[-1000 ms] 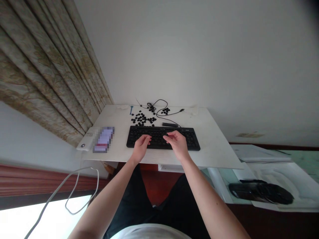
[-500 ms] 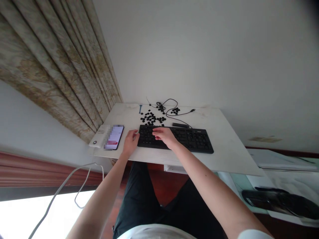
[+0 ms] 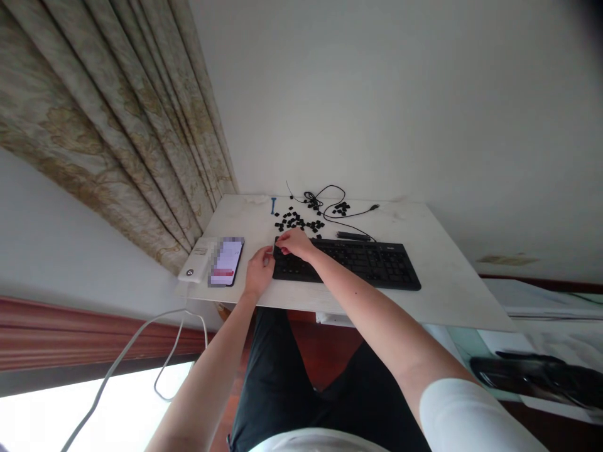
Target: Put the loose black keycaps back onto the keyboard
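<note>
One phone (image 3: 230,258) lies left on the white surface (image 3: 455,289); next, the left hand (image 3: 259,271), grip narrow, at the black keyboard's (image 3: 360,262) left end; then the right hand (image 3: 296,243), fingertips close together, at its upper-left corner. Whether either holds anything cannot be told. Loose keycaps (image 3: 301,221) lie behind; the keyboard extends rightward, mid-surface.

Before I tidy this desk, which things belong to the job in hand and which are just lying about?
Likely part of the job: black keyboard, left hand and right hand at its left end; small black pieces; perhaps the blue item.

Seemingly just lying about: phone; white block; blurred black object at right.
</note>
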Tool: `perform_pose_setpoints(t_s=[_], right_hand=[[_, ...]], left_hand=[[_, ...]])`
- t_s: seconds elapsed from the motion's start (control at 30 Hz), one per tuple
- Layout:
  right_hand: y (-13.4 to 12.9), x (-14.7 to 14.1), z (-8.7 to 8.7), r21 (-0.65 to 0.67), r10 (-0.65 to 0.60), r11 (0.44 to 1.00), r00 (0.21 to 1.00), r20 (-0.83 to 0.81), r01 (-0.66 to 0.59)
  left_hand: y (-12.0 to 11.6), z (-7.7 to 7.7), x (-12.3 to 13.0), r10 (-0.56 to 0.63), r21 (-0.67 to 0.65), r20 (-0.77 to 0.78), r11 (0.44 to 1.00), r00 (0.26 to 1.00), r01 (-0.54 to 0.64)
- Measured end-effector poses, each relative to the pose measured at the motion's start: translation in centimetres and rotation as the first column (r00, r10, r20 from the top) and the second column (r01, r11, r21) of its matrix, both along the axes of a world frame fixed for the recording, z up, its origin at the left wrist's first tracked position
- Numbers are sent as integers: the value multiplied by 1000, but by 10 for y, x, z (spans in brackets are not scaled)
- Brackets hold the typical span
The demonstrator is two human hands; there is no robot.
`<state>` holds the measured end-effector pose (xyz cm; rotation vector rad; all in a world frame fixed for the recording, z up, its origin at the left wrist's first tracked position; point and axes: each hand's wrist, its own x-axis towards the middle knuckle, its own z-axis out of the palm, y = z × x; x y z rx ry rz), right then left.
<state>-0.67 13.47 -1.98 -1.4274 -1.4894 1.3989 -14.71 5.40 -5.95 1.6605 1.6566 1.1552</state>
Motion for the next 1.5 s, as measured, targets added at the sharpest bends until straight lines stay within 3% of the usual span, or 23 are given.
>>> perform_pose_setpoints(t_s=[0.27, 0.47, 1.3, 1.4, 1.5], right_hand=[[9, 4, 7, 36, 122, 989, 916, 382, -146], [12, 3, 15, 11, 167, 980, 854, 493, -199], [36, 4, 20, -140, 237, 971, 880, 412, -196], [35, 5, 21, -170, 240, 966, 913, 330, -193], [29, 9, 23, -229, 241, 951, 963, 120, -210]], left_hand=[[5, -5, 0, -23, 34, -166, 999, 986, 29], [3, -4, 2, -17, 50, -213, 998, 977, 29], [11, -5, 4, 15, 46, -186, 999, 983, -7], [13, -6, 4, 15, 70, -153, 998, 988, -5], [13, -6, 3, 19, 94, -89, 995, 996, -10]])
